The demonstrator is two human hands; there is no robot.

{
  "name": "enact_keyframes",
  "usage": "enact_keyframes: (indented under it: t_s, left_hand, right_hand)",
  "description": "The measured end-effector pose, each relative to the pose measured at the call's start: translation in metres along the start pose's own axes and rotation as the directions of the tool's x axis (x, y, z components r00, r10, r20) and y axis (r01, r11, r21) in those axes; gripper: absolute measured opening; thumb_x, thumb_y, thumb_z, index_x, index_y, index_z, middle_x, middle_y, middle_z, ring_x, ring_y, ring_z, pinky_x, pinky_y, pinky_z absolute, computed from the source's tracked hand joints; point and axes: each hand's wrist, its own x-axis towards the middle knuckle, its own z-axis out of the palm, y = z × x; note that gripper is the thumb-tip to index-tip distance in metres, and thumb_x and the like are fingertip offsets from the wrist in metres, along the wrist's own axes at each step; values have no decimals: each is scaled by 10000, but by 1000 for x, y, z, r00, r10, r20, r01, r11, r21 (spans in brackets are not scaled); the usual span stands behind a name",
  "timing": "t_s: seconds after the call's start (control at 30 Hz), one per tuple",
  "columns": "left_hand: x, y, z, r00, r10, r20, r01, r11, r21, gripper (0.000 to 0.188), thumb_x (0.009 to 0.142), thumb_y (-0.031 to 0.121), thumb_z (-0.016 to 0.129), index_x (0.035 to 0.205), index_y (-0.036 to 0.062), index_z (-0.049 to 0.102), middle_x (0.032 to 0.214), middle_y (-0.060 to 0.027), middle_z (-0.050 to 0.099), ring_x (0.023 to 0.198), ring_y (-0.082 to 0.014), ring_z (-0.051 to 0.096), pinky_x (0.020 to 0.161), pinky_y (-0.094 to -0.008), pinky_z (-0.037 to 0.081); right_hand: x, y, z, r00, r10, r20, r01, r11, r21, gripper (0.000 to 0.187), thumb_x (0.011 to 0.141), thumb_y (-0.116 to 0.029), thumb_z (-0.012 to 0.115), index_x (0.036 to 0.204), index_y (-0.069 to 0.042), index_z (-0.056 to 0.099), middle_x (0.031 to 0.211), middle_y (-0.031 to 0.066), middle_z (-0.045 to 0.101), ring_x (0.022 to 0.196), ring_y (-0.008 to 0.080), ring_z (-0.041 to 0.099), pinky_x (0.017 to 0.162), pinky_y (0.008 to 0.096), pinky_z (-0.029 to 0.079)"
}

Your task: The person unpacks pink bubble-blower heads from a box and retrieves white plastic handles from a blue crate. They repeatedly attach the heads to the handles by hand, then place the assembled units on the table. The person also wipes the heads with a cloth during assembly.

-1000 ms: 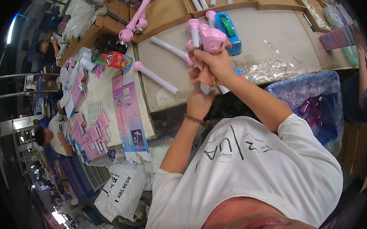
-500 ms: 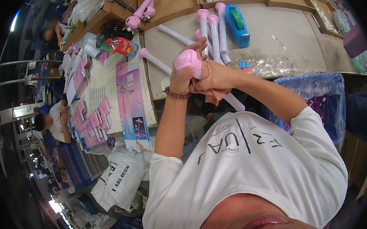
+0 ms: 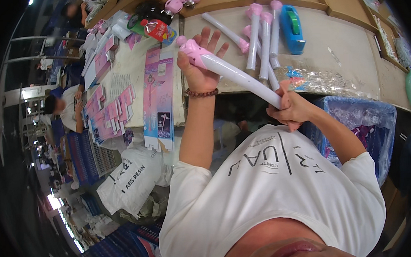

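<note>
A toy wand (image 3: 242, 76) with a pink head and a white tube lies slantwise across my two hands, above the table's near edge. My left hand (image 3: 201, 74) holds its pink end in the palm, thumb on the near side, with the other fingers stretched out behind. Closed around the tube's lower end is my right hand (image 3: 292, 108), pressing a pinkish-orange cloth (image 3: 285, 93) against it. Several similar wands (image 3: 265, 47) with pink ends and white tubes lie on the table just beyond. Beside them stands a blue tape dispenser (image 3: 293, 29) with a green core.
To the left are a flat pink-and-blue printed box (image 3: 152, 99), small folded cards (image 3: 113, 113) and a red-labelled bottle (image 3: 158, 30). Cardboard trays (image 3: 301, 2) line the far side. A plastic-lined blue crate (image 3: 354, 105) stands at right. Another person (image 3: 68, 108) sits at far left.
My hands have moved apart: the right slid from the pink head down to the tube's lower end with the cloth. The wand now shows lengthwise. The view has shifted slightly.
</note>
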Motion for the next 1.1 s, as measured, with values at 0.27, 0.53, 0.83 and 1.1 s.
enact_keyframes:
  t_s: [0.27, 0.53, 0.83, 1.1]
  left_hand:
    - [10, -1, -2, 982, 36, 187, -12, 991, -132, 686, 727, 728, 537, 1147, 193, 628, 1357, -4, 512, 1310, -357, 361, 1048, -658, 224]
    - [14, 17, 7, 933, 129, 337, -153, 987, 45, 707, 768, 715, 498, 1235, 190, 582, 1392, -30, 479, 1335, -352, 329, 1064, -643, 202]
    - [-46, -5, 60, 902, 237, 360, -395, 788, 472, 732, 755, 629, 647, 1217, 76, 516, 1351, -262, 440, 1286, -366, 406, 1082, -506, 284]
    - [-31, -2, 25, 945, 287, 159, -328, 836, 439, 656, 764, 375, 736, 1217, -34, 497, 1271, -215, 528, 1218, -291, 481, 1006, -399, 369]
  right_hand:
    - [-9, 9, -7, 966, -138, 218, -13, 818, 575, 382, 722, -211, 723, 975, 31, 570, 729, 89, 590, 554, 88, 534, 501, 196, 418]
    - [0, 17, -2, 961, -194, 196, 17, 753, 658, 626, 857, -542, 583, 1060, 50, 550, 701, 80, 576, 521, 98, 509, 485, 196, 458]
    - [23, 50, -17, 891, 104, -441, 22, 962, 272, 392, 981, -331, 440, 1010, 24, 602, 620, 74, 549, 430, 108, 463, 381, 221, 342]
    - [54, 84, 1, 868, -34, -495, 10, 999, -52, 262, 843, -185, 665, 991, 26, 618, 778, 104, 598, 716, 139, 587, 656, 306, 478]
